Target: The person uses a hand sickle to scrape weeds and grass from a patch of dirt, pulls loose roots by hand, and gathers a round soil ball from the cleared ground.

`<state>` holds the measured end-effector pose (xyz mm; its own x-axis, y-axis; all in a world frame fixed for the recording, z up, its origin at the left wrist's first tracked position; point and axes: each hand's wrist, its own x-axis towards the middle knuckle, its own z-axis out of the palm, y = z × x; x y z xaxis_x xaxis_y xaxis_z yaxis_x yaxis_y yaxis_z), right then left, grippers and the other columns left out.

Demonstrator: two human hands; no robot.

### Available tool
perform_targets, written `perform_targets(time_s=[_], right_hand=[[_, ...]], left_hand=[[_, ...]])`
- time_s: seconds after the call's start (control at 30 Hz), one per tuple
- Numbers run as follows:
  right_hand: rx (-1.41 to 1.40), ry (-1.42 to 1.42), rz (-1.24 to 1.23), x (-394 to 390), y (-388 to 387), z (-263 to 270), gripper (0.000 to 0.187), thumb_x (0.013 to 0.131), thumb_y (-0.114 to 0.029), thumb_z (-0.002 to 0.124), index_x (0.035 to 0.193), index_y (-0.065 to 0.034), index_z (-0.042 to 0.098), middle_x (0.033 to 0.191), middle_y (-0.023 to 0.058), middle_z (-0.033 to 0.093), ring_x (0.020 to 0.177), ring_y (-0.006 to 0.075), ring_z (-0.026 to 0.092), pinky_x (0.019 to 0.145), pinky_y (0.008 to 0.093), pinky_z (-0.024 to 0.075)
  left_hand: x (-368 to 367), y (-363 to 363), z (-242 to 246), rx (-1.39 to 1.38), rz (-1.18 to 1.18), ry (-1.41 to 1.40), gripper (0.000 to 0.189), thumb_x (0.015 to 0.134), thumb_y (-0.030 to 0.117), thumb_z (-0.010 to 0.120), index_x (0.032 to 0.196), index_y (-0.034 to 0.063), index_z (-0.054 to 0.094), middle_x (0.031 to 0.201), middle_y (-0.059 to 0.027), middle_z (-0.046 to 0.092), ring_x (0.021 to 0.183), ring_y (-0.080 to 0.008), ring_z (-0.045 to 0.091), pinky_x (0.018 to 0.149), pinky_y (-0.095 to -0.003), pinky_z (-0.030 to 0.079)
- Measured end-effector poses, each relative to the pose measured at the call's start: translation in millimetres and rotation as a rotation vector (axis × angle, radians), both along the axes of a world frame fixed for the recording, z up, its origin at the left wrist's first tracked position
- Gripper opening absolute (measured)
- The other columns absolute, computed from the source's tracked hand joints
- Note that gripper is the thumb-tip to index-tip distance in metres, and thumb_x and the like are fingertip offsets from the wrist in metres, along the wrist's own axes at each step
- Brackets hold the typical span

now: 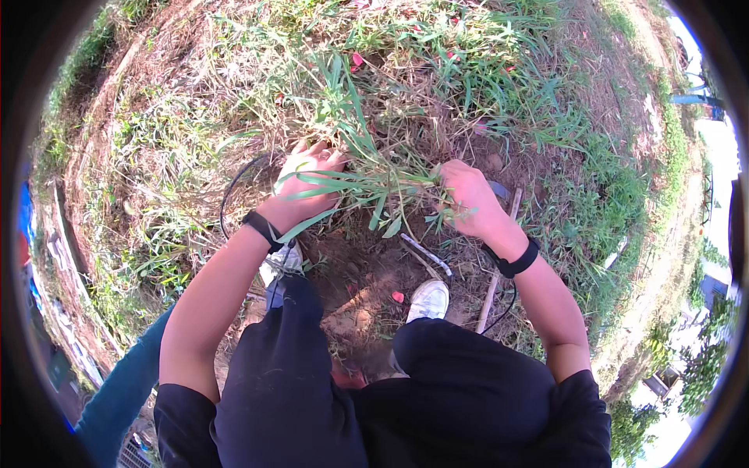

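My right hand (468, 196) is closed on the stems of a tuft of green grass (374, 187), whose blades point left across to my left hand (310, 175). My left hand lies low among the weeds, back up, with its fingertips partly hidden in the grass; whether it grips anything is unclear. Each wrist wears a black band with a thin dark cable. Just right of my right hand, a wooden handle (494, 281) lies on the soil, with a grey metal blade (499, 190) near its upper end, partly hidden.
A speckled whitish stick (427, 254) lies on bare soil (351, 263) between my feet. My white shoes (429, 299) stand on either side. Weeds (515, 76) and dry grass spread ahead, with scattered red petals (357, 59). A teal sleeve-like shape (126, 374) is at lower left.
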<state>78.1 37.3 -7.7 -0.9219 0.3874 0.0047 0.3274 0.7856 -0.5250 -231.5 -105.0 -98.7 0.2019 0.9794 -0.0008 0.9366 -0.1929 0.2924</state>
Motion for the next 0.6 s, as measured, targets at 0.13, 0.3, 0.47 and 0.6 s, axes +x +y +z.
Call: perform_targets(time_s=[0.13,0.3,0.47,0.6], right_hand=[[0.023,0.095,0.006,6.6,17.2,-10.8,0.04,0.078,-0.013,0.083,0.107,0.0014,0.06,0.102,0.0205,0.067,0.101,0.0425,0.065,0.088,0.0488,0.0539],[0.113,0.043,-0.068,-11.8,34.1,-28.1,0.058,0.086,-0.034,0.082,0.125,0.0011,0.059,0.128,0.0192,0.063,0.12,0.0411,0.059,0.106,0.0501,0.0466],[0.004,-0.061,-0.307,55.1,12.6,-20.8,0.068,0.089,-0.039,0.075,0.146,-0.0089,0.051,0.144,0.0164,0.056,0.135,0.0364,0.051,0.112,0.0474,0.0423],[0.094,-0.296,-0.652,189.5,-31.9,-47.5,0.06,0.091,-0.035,0.073,0.138,-0.0034,0.053,0.134,0.0184,0.058,0.124,0.0385,0.057,0.103,0.0479,0.0486]], left_hand=[[17.0,18.8,35.6,-0.001,0.005,-0.043,0.053,0.075,0.018,0.07,0.126,0.0104,0.06,0.105,-0.0086,0.07,0.112,-0.0288,0.063,0.102,-0.0486,0.044],[3.2,29.0,10.3,-0.064,0.069,0.251,0.061,0.087,0.023,0.071,0.141,0.0027,0.049,0.099,-0.0147,0.071,0.102,-0.0297,0.069,0.092,-0.0454,0.055],[-83.0,59.9,1.8,-0.332,0.418,0.436,0.072,0.096,0.032,0.063,0.158,0.0095,0.034,0.104,-0.0188,0.072,0.089,-0.0309,0.072,0.076,-0.0423,0.059],[-247.3,74.4,58.2,-0.308,0.736,0.338,0.044,0.096,0.031,0.046,0.12,-0.0009,0.066,0.115,-0.0317,0.068,0.106,-0.0506,0.064,0.093,-0.056,0.05]])
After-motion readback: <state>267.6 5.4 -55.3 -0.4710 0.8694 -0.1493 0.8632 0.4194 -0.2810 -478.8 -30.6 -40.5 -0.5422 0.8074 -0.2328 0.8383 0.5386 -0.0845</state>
